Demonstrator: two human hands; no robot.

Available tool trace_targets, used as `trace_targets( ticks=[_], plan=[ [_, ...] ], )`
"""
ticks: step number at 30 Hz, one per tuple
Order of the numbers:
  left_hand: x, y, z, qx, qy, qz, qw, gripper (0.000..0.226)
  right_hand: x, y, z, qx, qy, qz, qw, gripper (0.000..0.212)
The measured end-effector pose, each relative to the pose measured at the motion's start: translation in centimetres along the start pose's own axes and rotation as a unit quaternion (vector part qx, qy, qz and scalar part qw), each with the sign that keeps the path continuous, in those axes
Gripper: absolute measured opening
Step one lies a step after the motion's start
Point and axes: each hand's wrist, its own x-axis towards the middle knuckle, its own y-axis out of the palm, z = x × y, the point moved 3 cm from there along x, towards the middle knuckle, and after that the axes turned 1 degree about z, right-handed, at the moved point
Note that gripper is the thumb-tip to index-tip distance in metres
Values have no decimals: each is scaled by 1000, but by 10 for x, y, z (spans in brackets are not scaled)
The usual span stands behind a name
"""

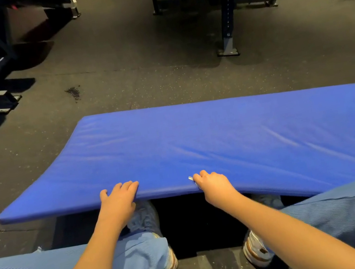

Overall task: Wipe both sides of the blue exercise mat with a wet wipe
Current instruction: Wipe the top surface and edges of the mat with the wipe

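The blue exercise mat (197,142) lies crosswise ahead, long axis left to right, near edge raised off the floor (138,82). Left hand (117,198) and right hand (212,184) both clasp that edge, the right also pinching the wet wipe (191,178)

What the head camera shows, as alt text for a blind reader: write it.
The left hand and right hand grip the near edge of a blue exercise mat, holding it raised above the person's shoes. A white scrap, likely the wet wipe, pokes from the right hand. Dark gym floor and machine frames lie beyond.
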Motion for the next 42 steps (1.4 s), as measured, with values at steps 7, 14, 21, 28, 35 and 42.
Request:
trace_targets(
  ticks=[7, 14, 21, 28, 35, 42],
  plan=[
    [9, -16, -21, -29, -2, -26, 999, 57, -1, -39, -25, -41, -24, 18, 999, 31],
    [5, 4, -78, -58, 67, 11, 996, 46, -33, -23, -70, -56, 19, 82, 995, 35],
    [3, 13, -104, -38, 118, 47, 991, 39, -59, -7, -86, -39, 52, 133, 989, 19],
    [-11, 35, -118, 49, 119, 107, 986, 42, -79, 32, -68, 77, 69, 209, 972, 25],
    [-8, 39, -119, 35, 126, 124, 984, 58, -65, 44, -66, 171, 172, 114, 964, 35],
    [13, 37, -109, -74, 97, 172, 977, 48, -56, 48, -37, 284, 61, 124, 949, 31]
  ],
)
